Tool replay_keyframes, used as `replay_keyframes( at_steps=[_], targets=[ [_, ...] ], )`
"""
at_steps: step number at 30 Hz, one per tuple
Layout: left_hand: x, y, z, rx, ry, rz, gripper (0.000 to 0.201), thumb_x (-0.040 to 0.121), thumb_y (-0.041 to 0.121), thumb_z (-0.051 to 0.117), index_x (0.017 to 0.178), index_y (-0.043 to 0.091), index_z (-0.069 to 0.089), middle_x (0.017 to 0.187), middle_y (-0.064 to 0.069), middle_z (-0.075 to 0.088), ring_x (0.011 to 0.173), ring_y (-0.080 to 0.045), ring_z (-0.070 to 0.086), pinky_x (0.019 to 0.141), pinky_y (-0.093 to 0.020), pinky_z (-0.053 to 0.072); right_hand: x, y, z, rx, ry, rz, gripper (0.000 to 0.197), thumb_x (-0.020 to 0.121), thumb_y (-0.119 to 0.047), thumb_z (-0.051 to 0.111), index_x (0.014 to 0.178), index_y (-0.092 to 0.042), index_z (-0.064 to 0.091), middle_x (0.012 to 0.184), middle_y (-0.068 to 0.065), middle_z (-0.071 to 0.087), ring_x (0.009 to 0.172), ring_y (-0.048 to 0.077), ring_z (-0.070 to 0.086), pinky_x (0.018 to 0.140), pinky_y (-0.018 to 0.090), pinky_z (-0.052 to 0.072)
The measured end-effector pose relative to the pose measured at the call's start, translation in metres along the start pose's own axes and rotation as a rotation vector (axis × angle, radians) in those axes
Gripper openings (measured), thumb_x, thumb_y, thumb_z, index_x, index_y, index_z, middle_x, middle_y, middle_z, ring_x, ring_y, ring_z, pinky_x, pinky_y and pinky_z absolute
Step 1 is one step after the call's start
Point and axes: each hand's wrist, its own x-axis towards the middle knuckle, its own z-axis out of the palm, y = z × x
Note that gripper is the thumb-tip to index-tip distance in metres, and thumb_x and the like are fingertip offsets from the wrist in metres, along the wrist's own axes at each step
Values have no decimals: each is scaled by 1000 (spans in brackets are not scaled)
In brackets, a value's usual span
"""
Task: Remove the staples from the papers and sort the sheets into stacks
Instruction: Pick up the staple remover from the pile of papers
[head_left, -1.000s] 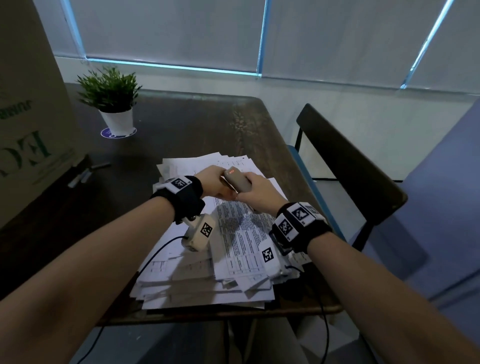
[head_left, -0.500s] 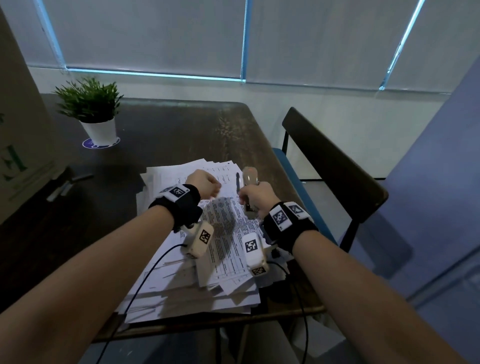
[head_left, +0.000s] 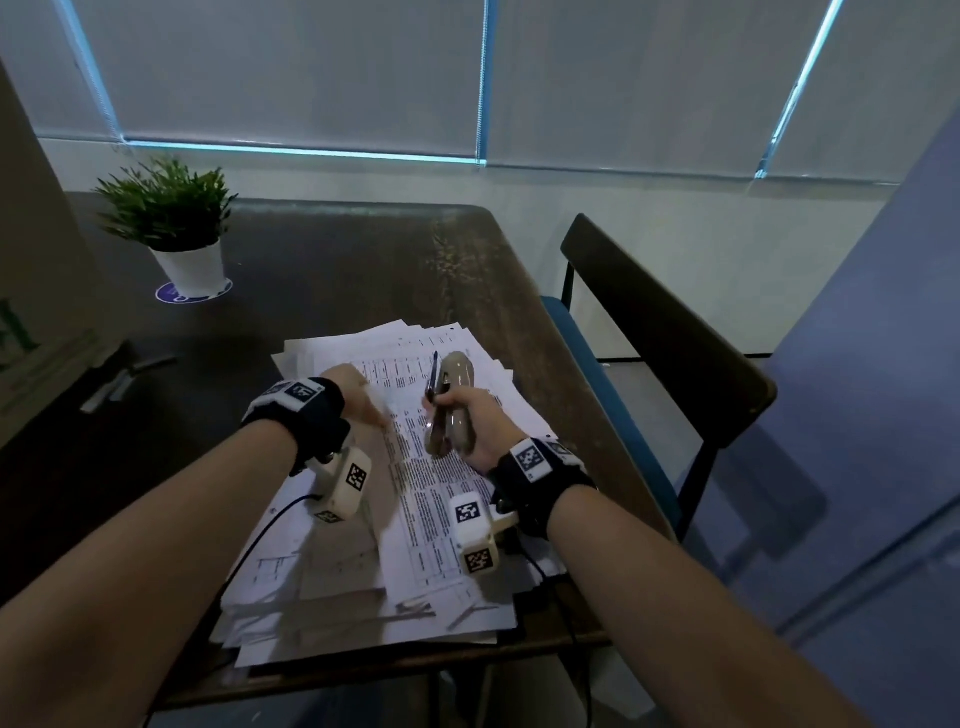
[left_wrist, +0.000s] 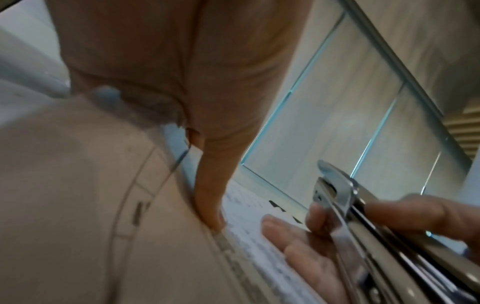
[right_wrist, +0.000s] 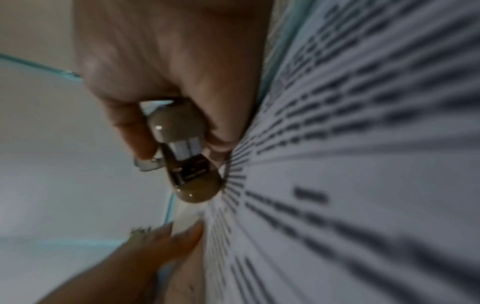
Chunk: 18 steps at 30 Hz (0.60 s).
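Observation:
A loose pile of printed papers (head_left: 415, 519) lies on the dark table (head_left: 337, 260) in front of me. My left hand (head_left: 358, 397) lies on the top sheet with straight fingers (left_wrist: 210, 205) pressing it down. Just to its right, my right hand (head_left: 470, 421) grips a beige stapler (head_left: 454, 400) with metal jaws. The stapler's rear end touches the printed sheet (right_wrist: 363, 164). In the right wrist view my fingers wrap the stapler (right_wrist: 187, 164). In the left wrist view its metal front (left_wrist: 337, 191) points away from me. No staple is visible.
A potted plant (head_left: 176, 228) stands at the table's far left, beside a cardboard box (head_left: 31, 312). Two markers (head_left: 124, 379) lie near the box. A black chair (head_left: 665, 332) stands close to the table's right edge, with a blue partition (head_left: 883, 364) beyond it.
My hands, together at the stapler a second ago, have come apart. The left hand now lies flat on the sheet. The right hand has turned the stapler lengthwise and lowered it onto the paper.

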Motion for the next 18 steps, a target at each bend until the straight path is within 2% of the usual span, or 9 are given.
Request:
replay_keyframes(
  at_steps=[2, 4, 7, 8, 9, 11, 13, 16, 18],
  targets=[
    [0, -7, -3, -4, 5, 6, 71, 72, 31, 81, 132, 8, 52, 126, -10, 58, 113, -27, 55, 92, -36, 46, 4, -8, -2, 26, 80, -57, 12, 89, -4, 52, 97, 0, 60, 100, 16, 65, 77, 21, 60, 67, 34, 50],
    [-1, -12, -8, -20, -16, 9, 64, 78, 34, 75, 133, 10, 52, 130, -9, 56, 115, -25, 52, 95, -33, 42, 0, -15, -2, 99, 48, -105, 24, 89, -5, 49, 111, 0, 57, 115, 17, 67, 84, 22, 63, 68, 35, 52],
    [1, -16, -8, -34, -26, 38, 46, 85, 37, 67, 125, 15, 58, 113, -3, 59, 97, -17, 51, 79, -28, 40, -16, -13, 9, 168, -246, 47, 21, 90, -4, 44, 110, 0, 48, 118, 23, 65, 100, 34, 64, 104, 45, 45],
    [-1, -16, -7, -16, -12, 51, 45, 86, 36, 66, 125, 16, 58, 112, -4, 59, 96, -17, 51, 77, -27, 40, -23, -7, 14, 110, -315, 113, 20, 89, -4, 44, 108, 0, 49, 118, 22, 64, 103, 35, 63, 108, 46, 42],
    [0, -15, -6, -2, 6, 67, 45, 85, 33, 67, 126, 16, 57, 118, -6, 58, 100, -18, 51, 78, -27, 40, -24, 1, 17, 43, -333, 148, 19, 89, -2, 43, 105, 1, 52, 115, 20, 63, 100, 33, 63, 106, 43, 45],
    [0, -14, -5, -3, 32, 89, 48, 84, 29, 69, 128, 15, 55, 128, -8, 56, 112, -23, 51, 83, -29, 40, -21, 13, 18, 5, -311, 141, 19, 89, 0, 40, 99, 0, 56, 104, 15, 63, 91, 23, 61, 84, 32, 54],
    [-1, -16, -6, -21, 20, 100, 51, 83, 30, 70, 129, 13, 55, 130, -8, 55, 117, -25, 50, 86, -30, 39, -17, 9, 14, 31, -214, 80, 16, 89, -1, 42, 95, -4, 57, 93, 10, 62, 81, 20, 58, 68, 31, 50],
    [-4, -19, -7, -78, 3, 87, 51, 82, 29, 72, 127, 12, 56, 130, -8, 55, 117, -25, 50, 89, -30, 39, -8, -7, -2, 29, -21, -25, 10, 90, -3, 48, 92, -6, 58, 86, 8, 58, 72, 21, 55, 68, 37, 46],
    [-6, -20, -9, -139, -15, 63, 53, 80, 26, 74, 127, 12, 56, 128, -8, 56, 115, -25, 52, 89, -31, 42, 1, -15, -20, 46, 118, -79, 12, 88, -3, 54, 100, -5, 57, 94, 9, 59, 81, 21, 58, 75, 37, 51]
  ],
)
